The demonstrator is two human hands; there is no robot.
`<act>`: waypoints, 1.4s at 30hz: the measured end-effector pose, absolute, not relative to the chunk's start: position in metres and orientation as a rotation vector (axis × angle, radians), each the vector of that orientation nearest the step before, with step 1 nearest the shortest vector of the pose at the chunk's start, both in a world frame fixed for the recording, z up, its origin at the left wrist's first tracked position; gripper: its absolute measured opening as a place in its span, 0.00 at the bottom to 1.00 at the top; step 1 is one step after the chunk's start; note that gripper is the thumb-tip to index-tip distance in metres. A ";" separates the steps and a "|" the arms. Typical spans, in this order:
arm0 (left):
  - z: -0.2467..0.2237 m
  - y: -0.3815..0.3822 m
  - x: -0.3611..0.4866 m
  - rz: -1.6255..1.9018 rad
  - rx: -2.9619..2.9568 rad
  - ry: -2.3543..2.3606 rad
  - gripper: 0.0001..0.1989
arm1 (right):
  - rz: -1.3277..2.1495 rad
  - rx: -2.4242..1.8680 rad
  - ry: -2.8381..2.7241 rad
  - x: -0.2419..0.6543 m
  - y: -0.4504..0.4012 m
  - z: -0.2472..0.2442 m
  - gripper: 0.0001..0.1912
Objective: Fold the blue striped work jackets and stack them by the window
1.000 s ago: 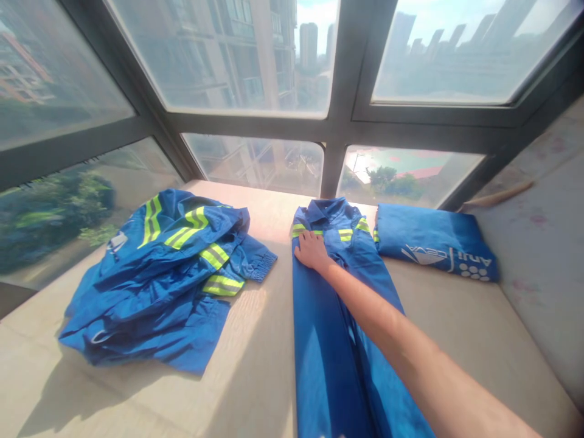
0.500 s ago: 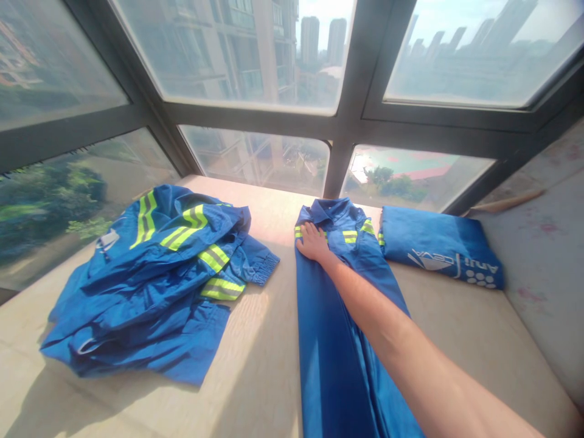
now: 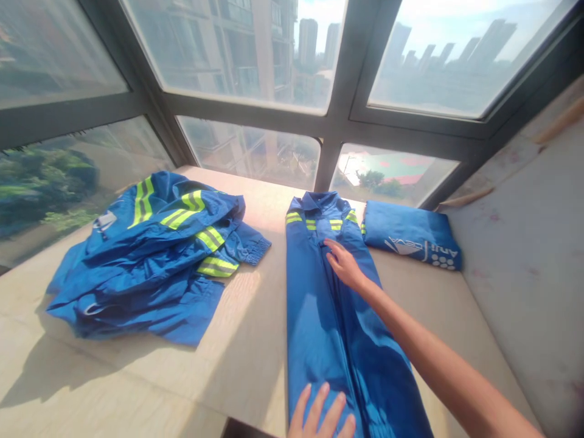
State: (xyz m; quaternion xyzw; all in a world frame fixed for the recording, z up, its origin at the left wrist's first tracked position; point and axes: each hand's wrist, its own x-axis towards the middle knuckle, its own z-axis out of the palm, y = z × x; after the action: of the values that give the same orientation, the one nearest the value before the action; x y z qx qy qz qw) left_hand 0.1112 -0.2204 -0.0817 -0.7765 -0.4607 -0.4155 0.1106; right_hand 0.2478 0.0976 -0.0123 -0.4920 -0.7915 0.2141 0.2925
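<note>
A pair of blue coveralls (image 3: pixel 310 286) with yellow-green and grey reflective strips lies lengthwise on the pale tabletop, collar toward the window and sides folded inward. My right hand (image 3: pixel 344 263) rests on its chest just below the strips, fingers spread. Lower down, at the bottom edge of the view, my left hand (image 3: pixel 322 417) lies over the same garment with its fingers apart; its wrist is out of view. Neither hand grips the cloth.
A crumpled blue garment (image 3: pixel 150 261) with the same strips is heaped at the left. A folded blue garment (image 3: pixel 406 231) with white lettering sits at the right by the wall (image 3: pixel 515 261). Grey window frames (image 3: pixel 255 111) border the pale tabletop (image 3: pixel 246 316).
My right hand has slid from the left chest strip down toward the garment's middle. My left hand has come into view at the bottom. The view has shifted slightly.
</note>
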 end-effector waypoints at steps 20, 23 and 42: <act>-0.022 -0.231 0.093 -0.427 -2.790 -1.371 0.29 | 0.162 -1.479 -2.423 0.290 -0.163 -0.041 0.33; -0.021 -0.234 0.094 -0.361 -2.797 -1.329 0.30 | 0.144 -1.503 -2.417 0.289 -0.164 -0.039 0.32; -0.005 -0.229 0.073 -0.705 -2.897 -1.133 0.15 | 0.443 -1.343 -2.175 0.309 -0.177 -0.019 0.23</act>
State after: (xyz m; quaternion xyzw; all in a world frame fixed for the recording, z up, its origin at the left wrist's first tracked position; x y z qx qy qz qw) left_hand 0.0734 -0.2286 -0.0049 -0.9080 -0.3551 -0.2211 -0.0238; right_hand 0.3090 -0.1773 -0.0192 -0.4984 -0.8072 0.1646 0.2700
